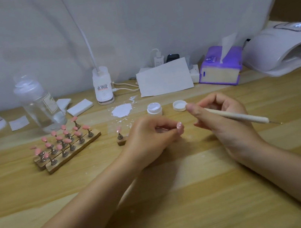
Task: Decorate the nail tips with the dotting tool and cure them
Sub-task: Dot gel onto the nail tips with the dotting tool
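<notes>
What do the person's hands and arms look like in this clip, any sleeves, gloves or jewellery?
Both forearms are bare from the bottom edge of the picture to the wrists, with no sleeves in view. The left hand and the right hand wear no gloves, and no rings, watch or bracelets show. The fingernails that show look short and unpainted.

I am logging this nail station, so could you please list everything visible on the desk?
pink nail tips on metal stands in wooden strips: many, left of centre
single pink nail tip on a stand: one, beside the left hand
small white open jar: one, centre
white jar lid: one, right of the jar
white smear of paint: one, on the wooden desk
clear plastic bottle: one, left
white curing lamps: two, far left and far right
purple tissue box: one, back right
white paper sheet: one, back centre
left hand: pinches a decorated nail tip
right hand: holds the white-handled dotting tool
</notes>
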Demonstrator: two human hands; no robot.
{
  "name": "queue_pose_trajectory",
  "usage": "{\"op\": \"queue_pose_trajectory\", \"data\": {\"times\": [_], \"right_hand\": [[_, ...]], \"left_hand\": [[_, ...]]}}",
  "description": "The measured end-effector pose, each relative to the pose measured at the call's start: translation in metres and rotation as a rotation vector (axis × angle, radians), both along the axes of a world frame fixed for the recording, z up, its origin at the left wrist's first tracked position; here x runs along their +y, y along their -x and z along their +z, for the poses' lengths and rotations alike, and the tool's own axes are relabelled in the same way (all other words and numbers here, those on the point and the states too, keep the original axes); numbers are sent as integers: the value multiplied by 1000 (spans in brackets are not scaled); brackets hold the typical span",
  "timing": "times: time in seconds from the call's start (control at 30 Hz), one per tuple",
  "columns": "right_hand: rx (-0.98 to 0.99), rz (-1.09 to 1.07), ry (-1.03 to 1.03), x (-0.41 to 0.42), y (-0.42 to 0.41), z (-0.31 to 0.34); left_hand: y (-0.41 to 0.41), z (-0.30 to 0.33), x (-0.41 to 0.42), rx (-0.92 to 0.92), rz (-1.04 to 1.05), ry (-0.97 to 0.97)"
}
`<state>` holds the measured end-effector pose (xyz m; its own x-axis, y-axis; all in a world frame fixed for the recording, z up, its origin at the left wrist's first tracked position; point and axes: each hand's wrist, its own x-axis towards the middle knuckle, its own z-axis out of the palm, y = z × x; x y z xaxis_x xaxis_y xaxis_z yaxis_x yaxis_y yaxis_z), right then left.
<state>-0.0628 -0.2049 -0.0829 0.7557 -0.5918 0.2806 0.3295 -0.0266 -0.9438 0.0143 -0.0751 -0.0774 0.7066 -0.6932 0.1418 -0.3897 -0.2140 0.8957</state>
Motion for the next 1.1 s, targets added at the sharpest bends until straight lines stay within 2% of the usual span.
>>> {"op": "queue_pose_trajectory", "data": {"times": [0.2, 0.43, 0.63, 1.1], "right_hand": [[-16, 37, -74, -3, 0, -3], [-10, 118, -114, -12, 0, -8], [38, 52, -67, -10, 6, -7], [51, 65, -20, -11, 3, -9]], "left_hand": [[16, -12, -24, 123, -89, 84], [14, -16, -24, 100, -47, 120], [14, -18, -23, 21, -43, 86], [14, -17, -25, 61, -55, 104]]}}
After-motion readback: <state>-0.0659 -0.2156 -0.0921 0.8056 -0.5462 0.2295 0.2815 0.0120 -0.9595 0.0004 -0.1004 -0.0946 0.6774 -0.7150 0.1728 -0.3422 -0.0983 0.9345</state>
